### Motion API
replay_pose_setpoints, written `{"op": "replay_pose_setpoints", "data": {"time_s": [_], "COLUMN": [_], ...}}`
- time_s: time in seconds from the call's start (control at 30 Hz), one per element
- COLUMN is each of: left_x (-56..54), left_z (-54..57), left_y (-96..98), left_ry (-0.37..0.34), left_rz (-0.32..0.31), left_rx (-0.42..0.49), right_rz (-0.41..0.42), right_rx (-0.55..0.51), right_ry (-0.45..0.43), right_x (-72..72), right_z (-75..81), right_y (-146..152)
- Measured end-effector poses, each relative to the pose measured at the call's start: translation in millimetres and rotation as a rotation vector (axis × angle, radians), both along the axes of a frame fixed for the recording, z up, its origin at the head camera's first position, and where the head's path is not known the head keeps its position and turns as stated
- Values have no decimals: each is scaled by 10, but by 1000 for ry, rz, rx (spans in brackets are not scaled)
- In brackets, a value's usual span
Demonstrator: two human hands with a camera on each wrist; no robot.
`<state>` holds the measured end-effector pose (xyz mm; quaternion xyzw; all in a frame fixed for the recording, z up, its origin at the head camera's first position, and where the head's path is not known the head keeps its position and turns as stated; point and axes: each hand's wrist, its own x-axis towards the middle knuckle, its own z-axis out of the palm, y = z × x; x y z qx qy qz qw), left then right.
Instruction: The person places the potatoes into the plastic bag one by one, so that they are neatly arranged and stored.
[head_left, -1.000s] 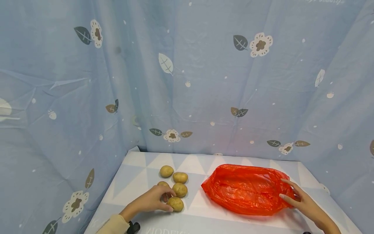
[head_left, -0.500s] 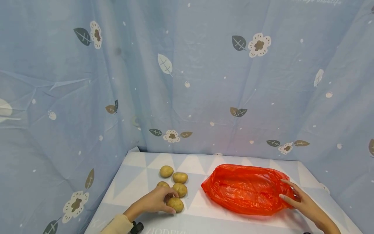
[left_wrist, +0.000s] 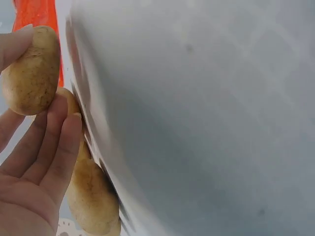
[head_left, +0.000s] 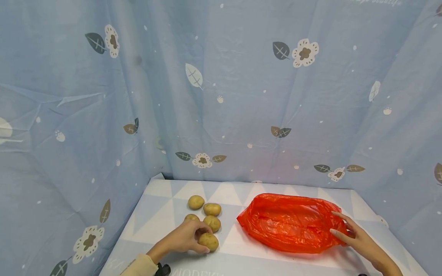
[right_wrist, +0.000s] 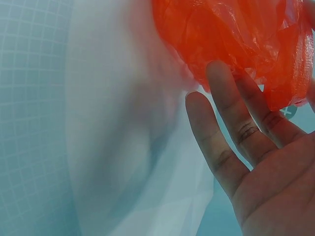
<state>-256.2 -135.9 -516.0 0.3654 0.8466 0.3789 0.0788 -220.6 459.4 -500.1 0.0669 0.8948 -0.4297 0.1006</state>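
Note:
In the head view my left hand (head_left: 186,236) pinches a potato (head_left: 208,242) at the near end of a small group. The left wrist view shows the thumb on one side of this potato (left_wrist: 35,73) and fingertips on the other. On the right lies a red plastic bag (head_left: 288,224), its mouth spread wide. My right hand (head_left: 355,237) holds the bag's right edge, with the thumb and a finger over the rim. The right wrist view has the other, fairly straight fingers (right_wrist: 226,93) against the outside of the bag (right_wrist: 231,39).
Several more potatoes lie close by: one at the back (head_left: 196,202), one beside it (head_left: 212,209), one nearer (head_left: 212,223), and one partly behind my left hand (head_left: 192,217). A patterned cloth covers the table (head_left: 155,199). Blue curtain (head_left: 235,96) hangs behind and at both sides.
My left hand has shifted slightly right and its fingers have closed around the near potato, which has moved slightly. The right hand and the bag look the same.

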Motion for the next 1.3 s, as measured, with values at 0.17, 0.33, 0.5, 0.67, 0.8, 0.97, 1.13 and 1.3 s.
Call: {"op": "replay_pose_setpoints", "data": {"time_s": [0.17,0.33,0.5,0.67,0.8,0.97,1.13,1.3], "left_x": [-13,-26,-32,-39,-59,-93,-109,-103], "left_z": [17,21,41,60,58,63,85,121], "left_y": [43,68,100,142,167,178,194,232], "left_ry": [5,-34,-60,-62,-57,-51,-43,-42], "left_rz": [10,60,125,133,130,146,157,150], "left_rx": [69,114,141,168,178,176,186,200], "right_rz": [0,-3,0,13,17,22,12,1], "right_rx": [-8,-11,-6,-5,-19,-28,-21,-15], "right_ry": [3,4,4,10,12,20,15,3], "right_x": [0,0,3,10,5,-2,2,4], "right_z": [4,7,8,31,56,64,44,18], "right_y": [3,3,6,23,33,38,32,15]}}
